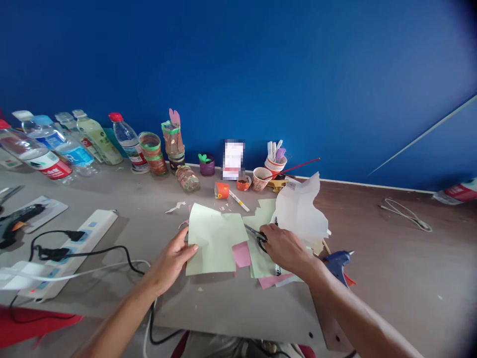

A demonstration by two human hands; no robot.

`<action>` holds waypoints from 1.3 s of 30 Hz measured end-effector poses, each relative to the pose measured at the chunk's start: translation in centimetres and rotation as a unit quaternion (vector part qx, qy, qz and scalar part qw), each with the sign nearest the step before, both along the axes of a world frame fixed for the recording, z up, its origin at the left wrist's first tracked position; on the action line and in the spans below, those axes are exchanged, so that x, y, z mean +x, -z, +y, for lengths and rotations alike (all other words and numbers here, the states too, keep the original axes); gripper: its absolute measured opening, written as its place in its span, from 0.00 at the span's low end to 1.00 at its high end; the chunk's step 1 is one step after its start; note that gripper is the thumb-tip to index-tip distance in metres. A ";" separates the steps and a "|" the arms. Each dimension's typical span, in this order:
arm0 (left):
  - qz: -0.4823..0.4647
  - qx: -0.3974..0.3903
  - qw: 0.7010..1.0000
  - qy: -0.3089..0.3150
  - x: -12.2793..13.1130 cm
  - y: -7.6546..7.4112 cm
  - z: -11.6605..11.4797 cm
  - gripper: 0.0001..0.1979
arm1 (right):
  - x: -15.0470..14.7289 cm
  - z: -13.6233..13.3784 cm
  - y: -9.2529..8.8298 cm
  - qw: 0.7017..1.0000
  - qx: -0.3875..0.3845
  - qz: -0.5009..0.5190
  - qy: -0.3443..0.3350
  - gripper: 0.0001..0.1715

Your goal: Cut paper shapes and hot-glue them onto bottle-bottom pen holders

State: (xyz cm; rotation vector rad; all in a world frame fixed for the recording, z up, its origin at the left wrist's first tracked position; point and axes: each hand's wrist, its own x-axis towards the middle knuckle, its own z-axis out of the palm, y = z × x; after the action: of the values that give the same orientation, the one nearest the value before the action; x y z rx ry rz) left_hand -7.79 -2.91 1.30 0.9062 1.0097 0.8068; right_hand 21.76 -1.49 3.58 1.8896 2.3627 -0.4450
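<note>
The right hand (pixel 285 246) partly conceals the scissors (pixel 257 232). Part of the left hand (pixel 172 258) is hidden behind the green sheet (pixel 218 243). The upright white rectangle (pixel 233 160) is pixelated; its content is illegible. The right edge truncates a bottle (pixel 459 193); the left, a black tool (pixel 24 215).

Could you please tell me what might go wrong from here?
The pale green paper sheet might buckle if cut: the left hand holds only its left edge, while the black-handled metal scissors in the right hand point toward its right edge. The thin red stick jutting from the patterned paper cup could be bumped, perhaps tipping the cup.
</note>
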 end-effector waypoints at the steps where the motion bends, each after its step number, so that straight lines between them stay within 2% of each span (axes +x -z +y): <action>1: -0.012 0.001 1.000 0.002 -0.1 -0.2 0.0 0.38 | 0.5 0.0 -0.2 1.000 0.007 0.007 0.011 0.13; 4: -0.037 0.006 0.999 -0.004 -0.2 -0.9 0.1 0.37 | 2.0 0.0 -0.4 0.993 0.015 0.090 0.075 0.13; 5: -0.042 0.008 0.999 -0.009 -0.3 -1.1 0.2 0.37 | 2.4 0.0 -0.3 0.981 0.002 0.162 0.110 0.12; 6: -0.046 0.008 0.999 -0.013 -0.4 -1.3 0.2 0.36 | 2.8 0.0 -0.2 0.954 -0.023 0.259 0.146 0.10; 7: -0.050 0.009 0.999 -0.017 -0.5 -1.4 0.2 0.35 | 3.1 -0.1 -0.1 0.911 -0.057 0.370 0.174 0.10; 8: -0.055 0.010 0.998 -0.019 -0.6 -1.5 0.2 0.35 | 3.3 -0.2 0.0 0.853 -0.092 0.478 0.189 0.11; 11: -0.068 0.006 0.998 -0.017 -0.9 -1.7 0.3 0.34 | 3.4 -0.9 0.2 0.672 -0.151 0.704 0.172 0.19; 13: -0.079 0.001 0.997 -0.007 -1.0 -1.8 0.5 0.35 | 3.1 -1.4 0.1 0.593 -0.164 0.773 0.151 0.26; 14: -0.086 0.000 0.996 -0.001 -1.1 -1.9 0.6 0.35 | 2.9 -1.6 0.1 0.571 -0.177 0.788 0.146 0.28; 16: -0.101 -0.001 0.995 0.012 -1.1 -2.1 0.9 0.36 | 2.4 -1.8 0.1 0.558 -0.214 0.789 0.142 0.29; 19: -0.132 -0.008 0.991 0.017 -0.7 -2.4 1.4 0.38 | 1.7 -1.6 0.2 0.579 -0.245 0.764 0.145 0.25; 22: -0.158 -0.008 0.987 0.006 0.3 -2.8 1.9 0.40 | 0.9 -1.1 0.4 0.605 -0.223 0.750 0.146 0.25; 24: -0.159 -0.006 0.987 0.006 1.0 -2.9 2.2 0.41 | 0.3 -0.7 0.6 0.610 -0.213 0.748 0.149 0.27; 28: -0.140 -0.012 0.990 0.026 2.5 -2.8 3.0 0.41 | -0.4 -0.4 0.9 0.592 -0.222 0.763 0.134 0.29; 33: -0.164 -0.019 0.985 0.042 4.2 -2.1 3.8 0.36 | -0.8 -0.7 1.5 0.581 -0.252 0.767 0.102 0.23; 39: -0.187 -0.047 0.979 0.064 5.3 -1.3 4.2 0.35 | -1.5 -1.1 2.9 0.511 -0.270 0.808 0.113 0.19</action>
State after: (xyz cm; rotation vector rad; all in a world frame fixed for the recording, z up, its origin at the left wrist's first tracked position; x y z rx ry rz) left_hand -2.53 1.31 2.58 0.6974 0.6465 0.7778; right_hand 20.28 -2.63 0.70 1.2533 1.4615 -3.5975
